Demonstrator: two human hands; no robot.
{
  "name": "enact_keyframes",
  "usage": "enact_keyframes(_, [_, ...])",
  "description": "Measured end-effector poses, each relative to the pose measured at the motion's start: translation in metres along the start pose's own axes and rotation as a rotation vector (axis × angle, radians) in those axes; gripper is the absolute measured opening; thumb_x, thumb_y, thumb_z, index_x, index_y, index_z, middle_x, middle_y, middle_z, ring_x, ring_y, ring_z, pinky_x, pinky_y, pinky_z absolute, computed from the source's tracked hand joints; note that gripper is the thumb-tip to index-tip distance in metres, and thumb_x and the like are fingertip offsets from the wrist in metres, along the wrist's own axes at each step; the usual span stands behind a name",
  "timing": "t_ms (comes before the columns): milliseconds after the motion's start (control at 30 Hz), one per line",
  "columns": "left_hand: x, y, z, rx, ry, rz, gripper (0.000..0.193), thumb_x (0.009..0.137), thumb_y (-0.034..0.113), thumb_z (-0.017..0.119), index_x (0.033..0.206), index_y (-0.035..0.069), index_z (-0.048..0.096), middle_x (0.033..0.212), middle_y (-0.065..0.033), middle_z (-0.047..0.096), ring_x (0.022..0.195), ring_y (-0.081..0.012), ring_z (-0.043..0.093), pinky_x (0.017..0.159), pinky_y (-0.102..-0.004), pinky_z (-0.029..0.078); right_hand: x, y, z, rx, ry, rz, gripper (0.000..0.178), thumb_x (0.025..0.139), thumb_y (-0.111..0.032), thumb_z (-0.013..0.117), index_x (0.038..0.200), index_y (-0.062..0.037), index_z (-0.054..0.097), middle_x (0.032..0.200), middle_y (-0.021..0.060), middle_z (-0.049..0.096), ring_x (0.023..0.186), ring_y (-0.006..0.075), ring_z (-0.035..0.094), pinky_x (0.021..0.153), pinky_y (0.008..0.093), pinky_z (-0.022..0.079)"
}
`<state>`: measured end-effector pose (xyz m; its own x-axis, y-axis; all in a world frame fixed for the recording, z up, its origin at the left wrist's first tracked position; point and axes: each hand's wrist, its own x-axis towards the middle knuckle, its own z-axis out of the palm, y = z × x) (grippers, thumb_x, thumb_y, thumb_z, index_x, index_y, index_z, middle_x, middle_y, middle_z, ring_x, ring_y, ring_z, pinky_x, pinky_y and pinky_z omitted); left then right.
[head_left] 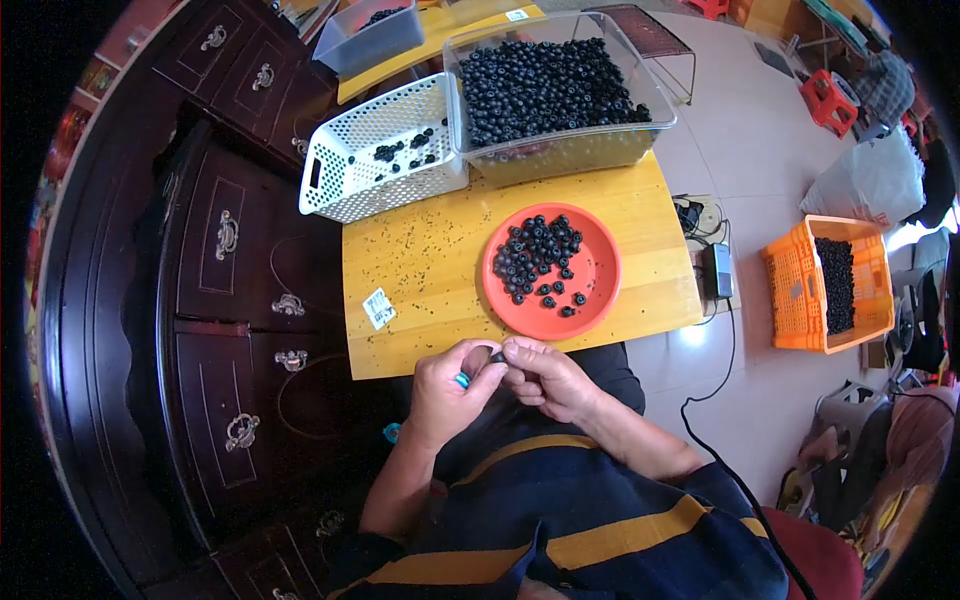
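Dark berry (498, 357): it is sitting between the two hands at the table's near edge, a little left of that edge's middle; it is looking small, rounded and nearly black, its finer surface hidden by fingertips.
Right hand (552, 382): thumb and forefinger are closing on the berry with hardly a gap, the other fingers curling under.
Left hand (450, 388): fingers are bending nearly closed around a small blue piece (462, 380), tips meeting the berry; I cannot tell what the piece is.
Red plate (596, 255): its rim is lying just beyond the hands; berries (540, 245) are clustering toward its far left, leaving red showing at the right.
Table (645, 230): a strip of wood is running between plate and right edge; wider room is stretching toward the left edge, dark specks scattering over it, a white label (378, 308) lying near the near left corner.
White basket (335, 190): it is standing at the far left, touching or nearly touching a clear bin (570, 160); the bin is holding many berries near the far right corner.
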<state>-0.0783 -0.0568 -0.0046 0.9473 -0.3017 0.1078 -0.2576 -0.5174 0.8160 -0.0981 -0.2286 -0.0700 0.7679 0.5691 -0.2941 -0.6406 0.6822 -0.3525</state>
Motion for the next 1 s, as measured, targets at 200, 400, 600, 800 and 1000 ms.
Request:
enact_keyframes(200, [0.001,0.008,0.001,-0.023,-0.022,-0.021,0.022,0.081,0.0,0.076,0.103,0.003,0.074,0.06,0.0062,0.048,0.055,-0.0027,0.042,0.051,-0.0226,0.036,0.0,-0.001,-0.007,0.083,-0.079,0.027,0.015,0.103,-0.027,0.059,0.104,-0.012,0.059,0.074,-0.0071,0.046,0.052,0.0001,0.032,0.043,0.0161,0.023])
enact_keyframes(400, [-0.001,0.008,0.005,-0.06,0.016,0.019,0.024,0.082,-0.002,0.075,0.105,0.005,0.075,0.062,0.0056,0.055,0.056,-0.0014,0.045,0.049,-0.0227,0.036,0.001,-0.004,-0.011,0.129,-0.196,0.03,0.016,0.102,-0.021,0.06,0.114,-0.0098,0.06,0.075,-0.0078,0.044,0.055,0.0,0.034,0.044,0.0151,0.025])
enact_keyframes(600, [-0.001,0.0,0.009,0.236,0.19,0.461,0.025,0.078,-0.002,0.08,0.101,0.007,0.073,0.063,-0.0027,0.06,0.05,-0.0131,0.056,0.048,-0.0289,0.042,0.0,-0.004,-0.01,0.195,-0.249,0.028,0.016,0.102,-0.019,0.061,0.114,-0.0075,0.061,0.074,-0.0073,0.046,0.056,-0.0001,0.035,0.045,0.0151,0.025])
enact_keyframes(800, [-0.004,0.0,0.007,0.328,0.214,0.547,0.024,0.075,0.003,0.084,0.088,0.009,0.065,0.06,-0.0051,0.056,0.05,-0.0207,0.058,0.047,-0.032,0.044,-0.003,-0.004,-0.01,0.258,-0.299,0.024,0.02,0.099,-0.017,0.065,0.113,-0.003,0.06,0.074,-0.0046,0.046,0.058,0.0004,0.036,0.047,0.0148,0.026])
enact_keyframes(1000, [-0.001,0.006,-0.001,0.15,0.043,0.225,0.028,0.078,0.016,0.087,0.086,0.007,0.062,0.065,-0.0068,0.062,0.054,-0.0206,0.061,0.052,-0.031,0.047,-0.005,-0.006,-0.014,0.188,-0.276,0.009,0.019,0.099,-0.019,0.065,0.114,-0.0071,0.061,0.075,-0.0064,0.048,0.057,-0.0003,0.036,0.045,0.0149,0.025])
